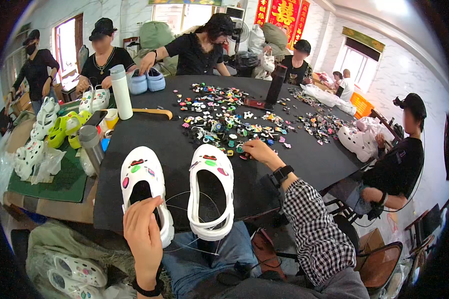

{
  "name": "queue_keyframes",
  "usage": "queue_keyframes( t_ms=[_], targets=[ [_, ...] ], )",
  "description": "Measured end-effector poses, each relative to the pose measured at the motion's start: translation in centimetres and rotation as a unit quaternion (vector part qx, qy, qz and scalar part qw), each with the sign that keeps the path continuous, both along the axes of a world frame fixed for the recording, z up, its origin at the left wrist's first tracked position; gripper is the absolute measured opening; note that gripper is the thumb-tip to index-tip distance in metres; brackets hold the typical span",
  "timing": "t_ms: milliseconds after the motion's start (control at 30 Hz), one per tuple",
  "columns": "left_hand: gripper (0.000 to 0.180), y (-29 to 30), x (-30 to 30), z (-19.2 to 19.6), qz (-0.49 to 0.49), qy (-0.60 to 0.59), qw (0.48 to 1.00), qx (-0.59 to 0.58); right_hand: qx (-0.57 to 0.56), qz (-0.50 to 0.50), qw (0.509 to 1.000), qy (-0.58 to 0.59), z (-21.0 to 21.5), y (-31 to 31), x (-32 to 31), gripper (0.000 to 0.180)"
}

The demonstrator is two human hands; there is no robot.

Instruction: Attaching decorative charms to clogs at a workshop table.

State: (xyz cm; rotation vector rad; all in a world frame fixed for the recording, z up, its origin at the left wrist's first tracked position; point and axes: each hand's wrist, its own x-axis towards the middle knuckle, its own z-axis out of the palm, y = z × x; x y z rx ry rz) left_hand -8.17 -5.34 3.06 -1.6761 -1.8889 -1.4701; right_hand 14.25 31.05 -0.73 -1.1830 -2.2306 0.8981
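Head view: looking down on black table (264,192) w/ pr of white clogs side by side at near edge, toes pointing away. At heel end of L clog (157,180), see L hand (143,226), fingers close together & slightly bent; can't tell whether clamped on it or just resting. Just to the right, see R clog (212,153), clear of both hands. On both toes, note coloured charms incl red & green bits.

Beyond R clog & a bit right, see R hand (262,151) at near side of charm pile (219,119), fingers curled w/ tips bunched together at small green charm (240,149); too small to tell if pinched. On same arm, dark watch (281,174) & checked sleeve (317,219).

Over on left, green mat (60,188) w/ white clogs & lime clogs (62,128), plus steel flask (91,144) nr its edge. Farther back, upright white bottle (120,92) w/ tan stick (154,113) lying just beside. Across table, co-worker (199,52) w/ hand at blue shoes (147,83). Far right, seated co-worker nr another white clog (353,142). Bottom left, more charm-dotted clogs (80,271) in clear plastic
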Motion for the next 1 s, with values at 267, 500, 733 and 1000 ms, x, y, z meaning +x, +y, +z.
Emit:
queue_keyframes(
  t_ms=[267,500,733,1000],
  targets=[
    [0.030,-0.1,0.3,-0.2,0.021,0.005,1.000,-0.010,0.035,0.000,0.999,0.005,0.0,-0.3,0.2,0.028],
    [0.029,-0.4,0.9,-0.2,0.011,-0.079,0.997,-0.022,0.117,-0.056,0.991,0.028,-0.1,0.1,0.9,0.025],
    [0.029,-0.5,0.4,-0.9,0.023,-0.081,0.995,-0.051,0.218,-0.021,0.975,-0.035,0.1,0.1,2.1,0.019],
    [0.033,-0.7,0.5,-0.5,0.046,0.005,0.998,-0.053,0.247,0.051,0.964,0.086,5.8,-6.8,-1.5,0.014]
  ],
)
